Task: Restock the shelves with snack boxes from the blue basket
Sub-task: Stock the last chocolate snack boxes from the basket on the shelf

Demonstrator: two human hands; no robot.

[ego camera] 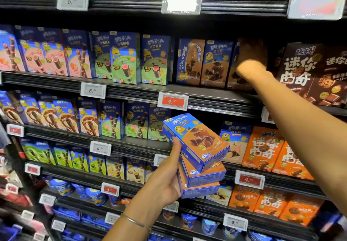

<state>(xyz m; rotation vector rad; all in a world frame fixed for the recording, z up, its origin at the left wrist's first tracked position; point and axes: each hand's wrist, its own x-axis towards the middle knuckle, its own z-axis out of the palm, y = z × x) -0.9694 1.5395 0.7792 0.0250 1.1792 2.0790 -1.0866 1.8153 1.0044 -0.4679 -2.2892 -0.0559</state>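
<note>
My left hand (166,181) grips a stack of three blue-and-brown snack boxes (199,147) from the left side, thumb up along the top box, held in front of the middle shelves. My right hand (251,55) reaches deep into the second shelf from the top, blurred and in shadow. It lies against a matching blue-and-brown box (237,80) at the right end of a short row of the same boxes (216,62). How its fingers lie on that box is hidden. The blue basket is out of view.
Dark brown cookie boxes (300,71) stand right of my right hand. Green and pink wafer-roll boxes (125,58) fill the shelf to the left. Orange boxes (262,147) sit one shelf lower. Price tags (173,101) line the black shelf rails (216,105).
</note>
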